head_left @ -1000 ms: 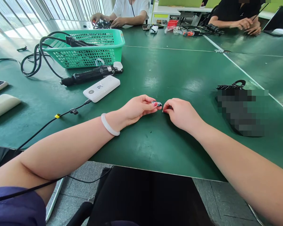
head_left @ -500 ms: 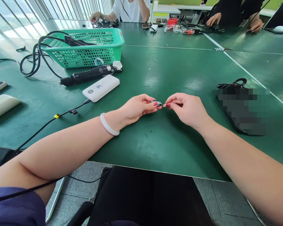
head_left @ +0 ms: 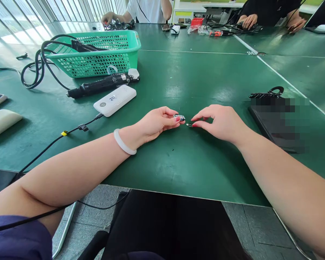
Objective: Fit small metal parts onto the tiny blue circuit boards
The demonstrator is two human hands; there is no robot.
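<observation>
My left hand (head_left: 155, 124) rests on the green table (head_left: 178, 155) and pinches a small metallic part (head_left: 179, 117) between thumb and fingers. A white bangle (head_left: 124, 143) sits on that wrist. My right hand (head_left: 222, 122) lies just to the right, fingertips pinched on a tiny silver piece (head_left: 189, 125) that touches the table. The two small pieces are a short gap apart.
A white power bank (head_left: 115, 100) with a black cable, a black electric screwdriver (head_left: 100, 85) and a green basket (head_left: 97, 52) with cords lie at the left. A black clipboard (head_left: 276, 117) lies at the right. Other people's hands work at the far edge.
My right hand has lifted from a curled pose, opened its outer fingers and drawn slightly right, still pinching the tiny piece. My left hand has hardly moved.
</observation>
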